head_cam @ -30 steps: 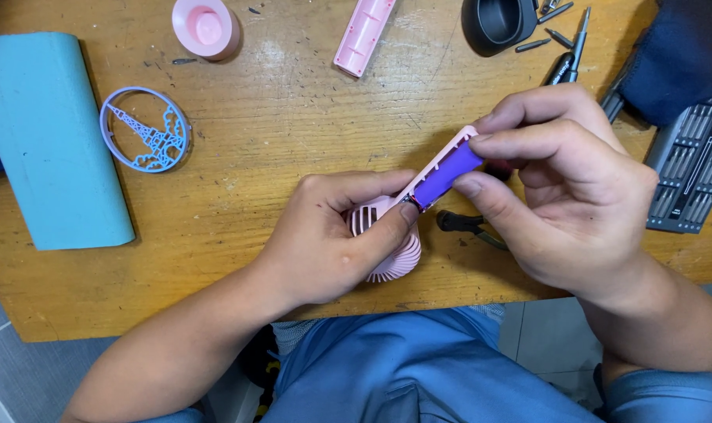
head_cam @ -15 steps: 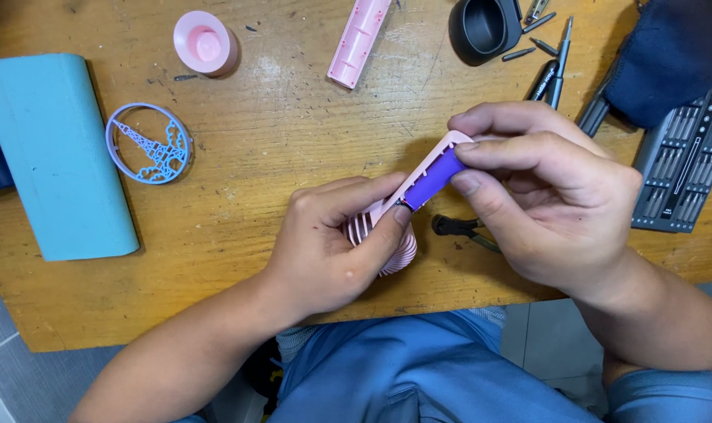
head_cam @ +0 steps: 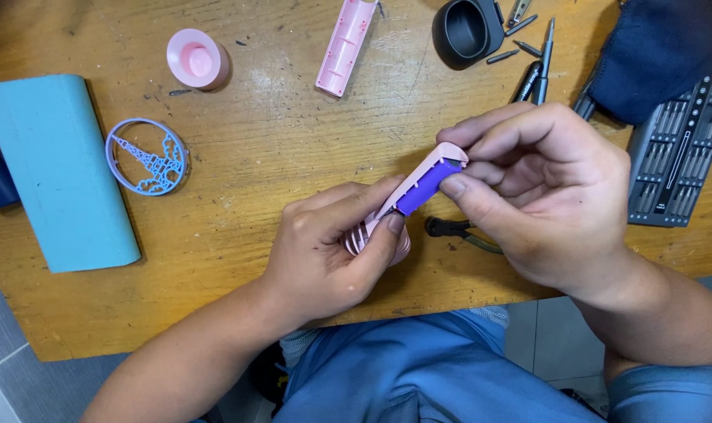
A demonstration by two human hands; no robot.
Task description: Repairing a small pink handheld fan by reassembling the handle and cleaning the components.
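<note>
1. The fingers point(head_cam: 481, 153) of the right hand point(head_cam: 552, 196) are closed around the upper end of a pink handle point(head_cam: 418, 182), with the thumb pressing on the purple battery point(head_cam: 426, 186) that sits in its open side.
2. The left hand point(head_cam: 324, 251) is closed too: its thumb and forefinger pinch the lower end of the handle, and its palm wraps the ribbed pink fan head point(head_cam: 364, 239), which is mostly hidden.
3. The handle is tilted, its upper end toward the right hand, and is held just above the wooden table point(head_cam: 277, 141) near the front edge.
4. A black cable point(head_cam: 450, 229) lies on the table just below the right hand.
5. At the far edge lies a loose pink shell half point(head_cam: 346, 45), and to its left stands a round pink cap point(head_cam: 197, 59).
6. A lilac round grille point(head_cam: 146, 157) with a tower pattern lies flat at the left, just beside a light blue case point(head_cam: 58, 168).
7. To the upper right sits a black cup point(head_cam: 467, 31), with several loose screwdriver bits point(head_cam: 520, 25) and a screwdriver point(head_cam: 545, 59) next to it.
8. A tray of bits point(head_cam: 681, 168) lies at the right edge, partly under a dark blue cloth point(head_cam: 657, 51).
9. The person wears blue trousers point(head_cam: 418, 376), seen below the table edge.
</note>
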